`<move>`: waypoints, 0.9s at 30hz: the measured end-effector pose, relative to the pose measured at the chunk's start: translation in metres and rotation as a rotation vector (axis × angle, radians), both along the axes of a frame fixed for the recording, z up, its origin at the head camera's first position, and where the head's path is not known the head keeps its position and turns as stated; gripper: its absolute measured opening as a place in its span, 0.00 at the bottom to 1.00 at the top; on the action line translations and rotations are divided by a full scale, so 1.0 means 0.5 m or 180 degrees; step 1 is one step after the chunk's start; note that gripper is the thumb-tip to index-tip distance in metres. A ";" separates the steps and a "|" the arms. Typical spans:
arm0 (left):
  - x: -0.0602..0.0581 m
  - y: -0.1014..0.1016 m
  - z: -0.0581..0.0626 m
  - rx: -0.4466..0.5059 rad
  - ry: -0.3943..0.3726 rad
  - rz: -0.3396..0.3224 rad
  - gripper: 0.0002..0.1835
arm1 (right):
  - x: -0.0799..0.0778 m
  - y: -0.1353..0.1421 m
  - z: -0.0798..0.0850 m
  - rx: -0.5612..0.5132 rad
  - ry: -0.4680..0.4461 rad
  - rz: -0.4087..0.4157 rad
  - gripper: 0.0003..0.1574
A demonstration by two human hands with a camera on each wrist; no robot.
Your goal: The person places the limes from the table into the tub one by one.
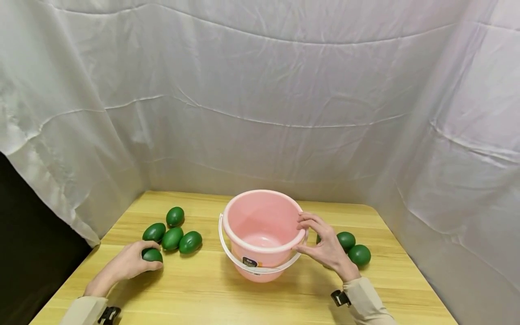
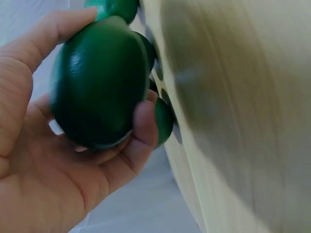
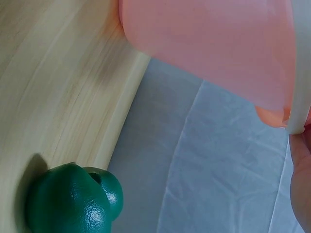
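My left hand [image 1: 130, 261] curls its thumb and fingers round a dark green lime [image 1: 152, 255], close over the table at the left. In the left wrist view that lime [image 2: 99, 80] fills the grasp, the thumb at one end and fingertips along its side. Just beyond it sit several more limes [image 1: 172, 238]. Mid-table, a pink bucket [image 1: 260, 253] has its mouth facing up, with only its bare inside showing. My right hand [image 1: 325, 246] grips the bucket's right rim, fingers over the edge and thumb at the near side. The white handle [image 1: 231, 257] hangs down the bucket's front.
More limes [image 1: 359, 256] lie right of the bucket, one partly hidden behind my right hand. The wooden table [image 1: 195, 293] ends at pale curtains [image 1: 260, 113] at the back and sides. A black area [image 1: 32, 253] shows beyond the left edge.
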State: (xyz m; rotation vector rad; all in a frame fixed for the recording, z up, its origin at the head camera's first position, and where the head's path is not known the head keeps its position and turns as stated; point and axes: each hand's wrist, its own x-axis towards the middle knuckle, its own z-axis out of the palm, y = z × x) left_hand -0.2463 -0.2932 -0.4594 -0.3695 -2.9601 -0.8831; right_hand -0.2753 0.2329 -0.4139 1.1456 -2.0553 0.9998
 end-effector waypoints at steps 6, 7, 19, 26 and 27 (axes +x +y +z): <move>0.000 0.015 0.014 0.0147 0.0138 0.0104 0.22 | -0.003 0.002 -0.002 0.0010 0.0018 -0.0035 0.28; 0.000 0.018 0.015 0.0156 0.0167 0.0133 0.23 | -0.003 0.002 -0.002 0.0010 0.0014 -0.0041 0.29; -0.013 0.034 0.034 0.0760 0.0084 0.0328 0.22 | 0.000 0.003 -0.009 0.0019 -0.0024 -0.0095 0.30; -0.016 0.048 0.046 0.1317 0.0118 0.0358 0.29 | -0.004 0.002 -0.004 0.0039 0.0020 -0.0063 0.33; -0.017 0.050 0.048 0.1316 0.0167 0.0387 0.29 | -0.005 0.002 -0.002 0.0042 0.0027 -0.0052 0.32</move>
